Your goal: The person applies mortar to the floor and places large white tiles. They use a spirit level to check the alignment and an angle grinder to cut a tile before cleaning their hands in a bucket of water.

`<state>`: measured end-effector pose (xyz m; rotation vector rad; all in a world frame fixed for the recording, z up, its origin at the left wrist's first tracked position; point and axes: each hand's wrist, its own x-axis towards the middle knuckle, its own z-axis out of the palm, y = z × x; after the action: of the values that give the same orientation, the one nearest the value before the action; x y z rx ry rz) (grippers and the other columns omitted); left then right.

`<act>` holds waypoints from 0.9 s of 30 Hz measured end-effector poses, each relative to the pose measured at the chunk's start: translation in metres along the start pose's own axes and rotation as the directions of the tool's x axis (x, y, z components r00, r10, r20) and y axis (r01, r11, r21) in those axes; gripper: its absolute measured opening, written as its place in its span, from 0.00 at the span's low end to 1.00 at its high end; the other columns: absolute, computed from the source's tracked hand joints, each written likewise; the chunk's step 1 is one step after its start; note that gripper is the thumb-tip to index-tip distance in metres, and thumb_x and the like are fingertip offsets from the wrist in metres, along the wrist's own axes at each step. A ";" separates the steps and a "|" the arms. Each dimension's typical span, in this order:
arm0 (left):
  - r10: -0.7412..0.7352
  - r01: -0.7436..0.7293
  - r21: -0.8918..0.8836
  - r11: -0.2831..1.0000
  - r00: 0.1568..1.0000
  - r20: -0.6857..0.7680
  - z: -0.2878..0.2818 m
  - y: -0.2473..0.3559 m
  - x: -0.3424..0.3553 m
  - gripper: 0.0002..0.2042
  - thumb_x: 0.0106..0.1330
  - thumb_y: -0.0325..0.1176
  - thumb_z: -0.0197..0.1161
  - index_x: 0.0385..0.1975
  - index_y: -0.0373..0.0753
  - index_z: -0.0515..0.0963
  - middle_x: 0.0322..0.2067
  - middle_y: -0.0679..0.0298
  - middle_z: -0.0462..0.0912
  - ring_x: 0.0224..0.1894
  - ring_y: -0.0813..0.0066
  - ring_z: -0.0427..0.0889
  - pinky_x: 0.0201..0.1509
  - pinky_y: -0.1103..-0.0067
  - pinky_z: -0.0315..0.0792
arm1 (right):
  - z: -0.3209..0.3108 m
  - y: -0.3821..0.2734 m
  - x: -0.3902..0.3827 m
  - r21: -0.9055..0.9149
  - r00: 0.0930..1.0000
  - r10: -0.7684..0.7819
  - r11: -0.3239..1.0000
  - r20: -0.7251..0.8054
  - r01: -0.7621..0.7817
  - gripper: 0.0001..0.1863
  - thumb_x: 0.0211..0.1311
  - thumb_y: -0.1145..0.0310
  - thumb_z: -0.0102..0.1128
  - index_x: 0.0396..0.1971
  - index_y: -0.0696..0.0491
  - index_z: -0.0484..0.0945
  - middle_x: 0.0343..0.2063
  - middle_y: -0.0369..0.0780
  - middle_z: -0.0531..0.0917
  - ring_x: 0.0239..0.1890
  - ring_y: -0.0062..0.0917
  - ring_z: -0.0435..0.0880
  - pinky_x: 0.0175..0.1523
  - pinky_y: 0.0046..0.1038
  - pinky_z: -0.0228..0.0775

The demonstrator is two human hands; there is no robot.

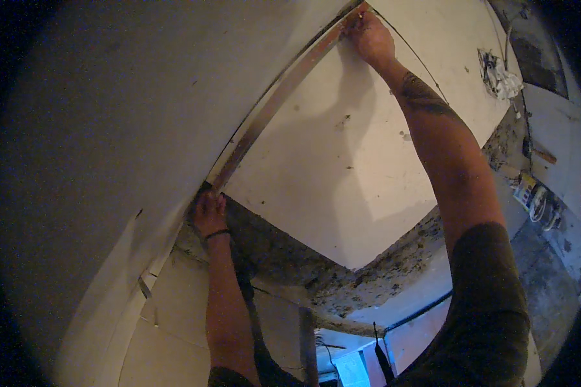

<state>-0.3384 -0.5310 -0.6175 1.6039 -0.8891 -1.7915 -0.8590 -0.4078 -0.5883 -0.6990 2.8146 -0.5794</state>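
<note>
A long, flat, reddish-brown strip (pixel 275 102) runs diagonally along the dark gap between a plain grey-white surface (pixel 110 129) and a white, speckled board (pixel 303 193). My right hand (pixel 371 40) is closed on the strip's upper end, with my tattooed forearm stretched up toward it. My left hand (pixel 210 213), with a dark band at the wrist, holds the lower end with bent fingers, beside the board's corner. Shadows of my arm fall across the board.
Rough, crumbly masonry (pixel 387 271) borders the board. At the right are a crumpled white bundle (pixel 500 77) with cables, and white coiled items (pixel 539 203) beside grey panels. Low in view, a blue-lit opening (pixel 352 371) shows, with a dark hanging thing (pixel 381 355) before it.
</note>
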 end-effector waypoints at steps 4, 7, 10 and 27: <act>0.426 -0.465 0.536 0.705 0.882 0.204 -0.055 -0.014 0.033 0.17 0.54 0.31 0.67 0.41 0.33 0.72 0.38 0.55 0.78 0.35 0.64 0.80 0.37 0.67 0.80 | 0.007 -0.010 0.005 0.068 1.000 -0.020 0.997 -0.015 0.021 0.22 0.53 0.53 0.57 0.44 0.52 0.73 0.43 0.47 0.78 0.45 0.43 0.77 0.49 0.40 0.68; 0.463 -0.569 0.670 0.476 0.810 0.359 -0.070 -0.025 0.040 0.19 0.54 0.31 0.67 0.44 0.33 0.71 0.39 0.56 0.78 0.37 0.63 0.80 0.38 0.66 0.80 | 0.011 -0.014 0.006 0.077 1.000 0.008 0.997 -0.013 -0.007 0.23 0.52 0.53 0.58 0.44 0.51 0.73 0.43 0.46 0.79 0.45 0.41 0.77 0.49 0.40 0.68; 0.148 -0.250 0.683 0.686 0.968 0.205 -0.054 -0.012 0.040 0.17 0.57 0.32 0.62 0.45 0.36 0.70 0.42 0.55 0.77 0.41 0.61 0.78 0.42 0.65 0.75 | 0.001 -0.020 -0.002 0.135 0.999 0.031 0.990 0.011 -0.032 0.22 0.50 0.56 0.59 0.44 0.52 0.73 0.42 0.46 0.79 0.44 0.42 0.77 0.49 0.40 0.69; 0.203 -0.455 0.813 -0.363 0.813 0.545 -0.080 -0.042 0.060 0.19 0.68 0.34 0.45 0.58 0.41 0.65 0.54 0.53 0.70 0.57 0.58 0.69 0.59 0.70 0.66 | 0.036 -0.033 -0.072 0.111 0.874 -0.090 0.981 -0.478 0.161 0.18 0.46 0.75 0.54 0.42 0.54 0.70 0.35 0.46 0.78 0.38 0.47 0.76 0.40 0.43 0.70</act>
<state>-0.2650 -0.5601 -0.6927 1.3830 -3.1022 -0.2847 -0.7732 -0.4120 -0.6010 -0.8090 3.1278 -1.1076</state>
